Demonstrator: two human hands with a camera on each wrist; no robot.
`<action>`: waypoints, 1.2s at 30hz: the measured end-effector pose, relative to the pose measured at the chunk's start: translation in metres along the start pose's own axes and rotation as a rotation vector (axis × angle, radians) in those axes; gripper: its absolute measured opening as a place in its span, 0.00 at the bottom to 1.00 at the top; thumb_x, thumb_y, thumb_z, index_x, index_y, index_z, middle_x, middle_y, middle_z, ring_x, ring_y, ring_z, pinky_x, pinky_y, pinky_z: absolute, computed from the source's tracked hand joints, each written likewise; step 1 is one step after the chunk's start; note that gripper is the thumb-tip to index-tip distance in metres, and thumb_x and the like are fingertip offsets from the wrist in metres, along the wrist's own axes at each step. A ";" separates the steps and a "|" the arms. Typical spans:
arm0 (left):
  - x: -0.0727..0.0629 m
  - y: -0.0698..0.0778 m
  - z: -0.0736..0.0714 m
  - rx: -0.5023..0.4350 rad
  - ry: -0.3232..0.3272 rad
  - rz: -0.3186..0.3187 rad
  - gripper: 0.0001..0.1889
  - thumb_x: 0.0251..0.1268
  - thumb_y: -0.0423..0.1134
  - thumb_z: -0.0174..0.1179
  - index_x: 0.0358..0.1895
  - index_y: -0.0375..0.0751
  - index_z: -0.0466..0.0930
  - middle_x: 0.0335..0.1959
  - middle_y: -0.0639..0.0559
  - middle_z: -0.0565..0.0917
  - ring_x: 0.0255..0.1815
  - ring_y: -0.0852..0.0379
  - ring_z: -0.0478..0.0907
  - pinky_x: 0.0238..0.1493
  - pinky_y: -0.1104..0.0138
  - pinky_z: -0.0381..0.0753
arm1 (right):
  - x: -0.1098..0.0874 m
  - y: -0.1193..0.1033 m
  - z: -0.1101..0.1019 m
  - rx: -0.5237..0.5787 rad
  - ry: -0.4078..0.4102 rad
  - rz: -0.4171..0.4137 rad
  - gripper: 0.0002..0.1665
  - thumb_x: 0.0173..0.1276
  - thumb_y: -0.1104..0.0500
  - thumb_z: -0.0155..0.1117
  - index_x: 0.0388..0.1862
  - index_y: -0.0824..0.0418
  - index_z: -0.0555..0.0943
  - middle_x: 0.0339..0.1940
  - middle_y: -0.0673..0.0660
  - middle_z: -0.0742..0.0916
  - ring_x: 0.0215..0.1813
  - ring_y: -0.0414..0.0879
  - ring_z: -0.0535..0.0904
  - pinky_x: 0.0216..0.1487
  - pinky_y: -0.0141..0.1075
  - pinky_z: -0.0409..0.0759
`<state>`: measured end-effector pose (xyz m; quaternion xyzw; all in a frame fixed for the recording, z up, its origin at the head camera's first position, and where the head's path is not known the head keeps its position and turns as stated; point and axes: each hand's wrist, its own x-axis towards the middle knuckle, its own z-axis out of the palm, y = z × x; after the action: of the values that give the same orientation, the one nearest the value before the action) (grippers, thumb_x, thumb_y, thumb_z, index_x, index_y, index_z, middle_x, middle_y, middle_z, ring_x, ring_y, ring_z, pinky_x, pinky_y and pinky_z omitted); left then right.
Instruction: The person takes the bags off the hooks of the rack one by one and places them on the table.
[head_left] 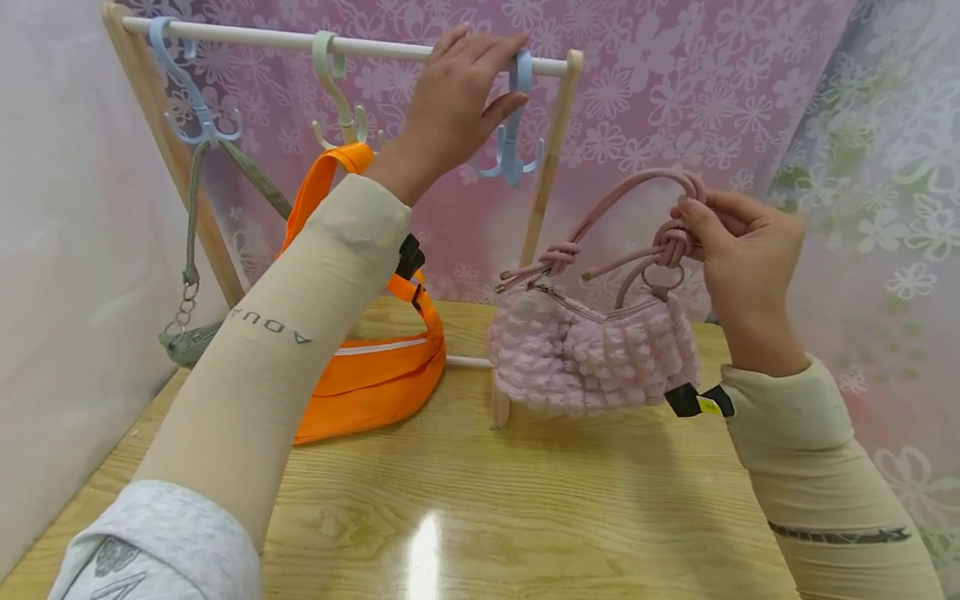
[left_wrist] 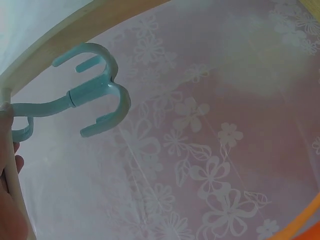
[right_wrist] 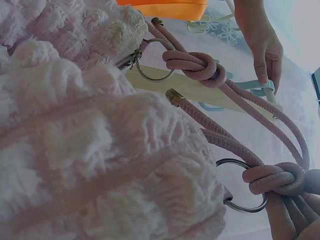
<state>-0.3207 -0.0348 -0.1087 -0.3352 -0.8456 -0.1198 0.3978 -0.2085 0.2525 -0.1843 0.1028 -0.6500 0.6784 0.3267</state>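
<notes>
In the head view my left hand (head_left: 461, 104) is up at the white rail's right end. Its fingers lie over the rail, and index finger and thumb hold the light blue swivel hook hanger (head_left: 510, 146). The hanger's prongs (left_wrist: 107, 85) carry nothing in the left wrist view. At the right, my right hand (head_left: 750, 267) pinches the strap of a pink quilted handbag (head_left: 592, 358) beside a knot. The bag hangs in the air, right of the rack. Its knotted strap (right_wrist: 200, 70) and metal rings fill much of the right wrist view.
The clothes rack has a white rail (head_left: 262, 35) and wooden legs (head_left: 551, 167). An orange waist bag (head_left: 382, 383) hangs from a green hook hanger (head_left: 330, 83). Further left, a green-grey bag (head_left: 187, 342) hangs from another blue hook hanger (head_left: 187, 92). Beneath is a wooden table (head_left: 480, 517).
</notes>
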 end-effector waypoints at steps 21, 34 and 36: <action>-0.055 0.044 0.014 -0.351 0.326 0.216 0.29 0.71 0.47 0.58 0.66 0.29 0.69 0.63 0.37 0.73 0.67 0.50 0.69 0.69 0.72 0.61 | -0.031 0.009 -0.012 -0.014 -0.015 -0.018 0.15 0.56 0.65 0.74 0.40 0.74 0.85 0.29 0.58 0.89 0.30 0.44 0.87 0.33 0.29 0.83; -0.103 0.090 0.040 -0.487 -0.156 0.037 0.37 0.64 0.53 0.64 0.71 0.38 0.65 0.63 0.46 0.77 0.59 0.54 0.76 0.57 0.66 0.75 | -0.045 0.005 -0.002 -0.051 -0.017 -0.047 0.16 0.57 0.64 0.73 0.42 0.74 0.85 0.30 0.56 0.90 0.31 0.43 0.87 0.35 0.28 0.83; -0.109 0.094 0.043 -0.510 -0.225 -0.005 0.38 0.62 0.55 0.65 0.71 0.40 0.65 0.60 0.47 0.79 0.58 0.55 0.77 0.52 0.66 0.77 | -0.046 0.005 -0.001 -0.051 -0.022 -0.050 0.16 0.57 0.64 0.73 0.41 0.75 0.85 0.30 0.56 0.90 0.31 0.43 0.87 0.35 0.28 0.83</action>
<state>-0.2341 0.0040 -0.2250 -0.4337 -0.8278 -0.2919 0.2036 -0.1755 0.2396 -0.2146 0.1181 -0.6679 0.6521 0.3387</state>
